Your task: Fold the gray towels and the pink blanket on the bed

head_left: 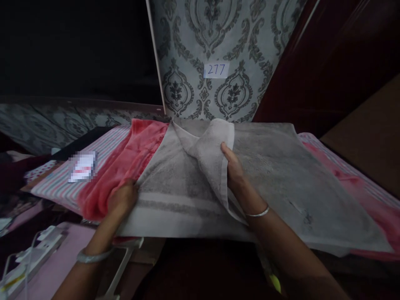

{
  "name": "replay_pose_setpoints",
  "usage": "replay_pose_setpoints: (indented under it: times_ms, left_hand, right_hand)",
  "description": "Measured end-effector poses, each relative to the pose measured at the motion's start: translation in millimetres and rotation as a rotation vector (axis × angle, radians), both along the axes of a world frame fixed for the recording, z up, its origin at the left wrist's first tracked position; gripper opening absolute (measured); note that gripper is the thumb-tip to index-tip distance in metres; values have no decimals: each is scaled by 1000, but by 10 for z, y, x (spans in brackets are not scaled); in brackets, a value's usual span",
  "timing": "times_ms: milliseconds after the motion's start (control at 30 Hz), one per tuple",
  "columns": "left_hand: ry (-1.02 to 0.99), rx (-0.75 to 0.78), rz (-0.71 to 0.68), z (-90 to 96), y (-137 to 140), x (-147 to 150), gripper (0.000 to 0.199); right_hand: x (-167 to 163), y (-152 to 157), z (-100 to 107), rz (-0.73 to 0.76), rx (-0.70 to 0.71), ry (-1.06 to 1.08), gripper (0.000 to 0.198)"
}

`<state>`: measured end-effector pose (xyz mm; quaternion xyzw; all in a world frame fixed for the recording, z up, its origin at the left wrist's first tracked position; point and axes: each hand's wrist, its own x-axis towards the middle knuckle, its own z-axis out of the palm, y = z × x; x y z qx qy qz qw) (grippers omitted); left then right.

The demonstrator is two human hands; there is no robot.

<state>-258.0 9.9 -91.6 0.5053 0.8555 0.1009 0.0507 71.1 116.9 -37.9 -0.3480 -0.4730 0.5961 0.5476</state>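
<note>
A large grey towel lies spread over a red plush blanket, and its pale-banded front edge hangs over the near side. My right hand pinches a lifted layer of the towel near the middle, thumb on top, so a lighter grey flap folds back. At the towel's left edge, my left hand is closed on the cloth beside the blanket; its fingertips are hidden.
Beneath the blanket is a striped cover with a blurred white card on it. Left of me, a power strip with cables sits on a pink surface. A patterned wall, a dark screen and a dark red panel stand behind.
</note>
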Motion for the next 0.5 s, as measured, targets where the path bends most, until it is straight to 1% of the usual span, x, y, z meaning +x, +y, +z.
replay_pose_setpoints:
  times_ms: [33, 100, 133, 167, 200, 233, 267, 300, 333, 367, 400, 433, 500]
  left_hand:
    - [15, 24, 0, 22, 15, 6, 47]
    - [-18, 186, -2, 74, 57, 23, 50]
    - [-102, 281, -5, 102, 86, 37, 51]
    - [-246, 346, -13, 128, 120, 55, 53]
    - [-442, 362, -30, 150, 159, 77, 55]
    - [-664, 332, -55, 166, 201, 102, 58]
    - [-875, 270, -75, 173, 245, 126, 61]
    - [-1045, 195, -85, 171, 288, 145, 64]
    - [-1156, 131, -85, 161, 330, 157, 64]
    - [-1207, 93, -82, 145, 371, 157, 64]
    - [-1202, 84, -76, 123, 411, 145, 63]
    - [-1146, 95, -75, 98, 453, 124, 63]
    - [-879, 170, -110, 51, 544, 67, 64]
  right_hand:
    - [-55, -55, -12, 38, -9, -9, 55]
    - [-189, -204, -70, 128, 27, -75, 57]
    - [-266, -295, -114, 199, 84, -140, 57]
    - [-344, -390, -166, 296, 169, -223, 54]
    - [-420, -484, -222, 427, 279, -317, 49]
    - [-484, -569, -279, 573, 398, -405, 42]
    - [-530, -638, -333, 709, 505, -477, 35]
    - [-551, -686, -381, 813, 588, -528, 32]
    - [-541, -708, -422, 865, 639, -556, 32]
    - [-497, -702, -455, 861, 651, -569, 35]
    - [-418, -669, -481, 801, 635, -578, 37]
    - [-304, -613, -502, 699, 603, -587, 37]
    - [13, -452, -538, 452, 519, -620, 36]
